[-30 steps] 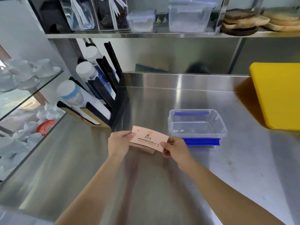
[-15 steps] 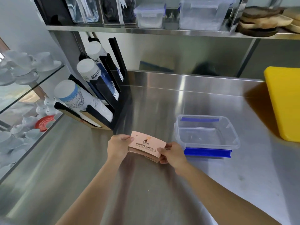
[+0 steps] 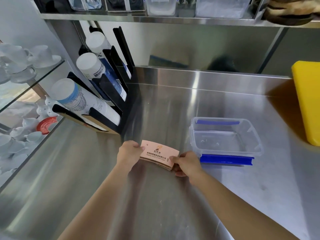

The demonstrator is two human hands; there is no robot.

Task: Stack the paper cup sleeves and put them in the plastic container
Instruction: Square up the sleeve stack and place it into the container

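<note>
While squaring the cup sleeves (image 3: 158, 155), left hand (image 3: 129, 155) and right hand (image 3: 186, 163) pinch opposite ends. The open plastic container (image 3: 225, 135) waits just right.

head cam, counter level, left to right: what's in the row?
Cup dispenser rack → left hand → stack of cup sleeves → right hand → clear plastic container → yellow cutting board.

Steel counter (image 3: 216, 94), steel shelf (image 3: 155, 19) above, glass shelving (image 3: 26, 87) left.
</note>
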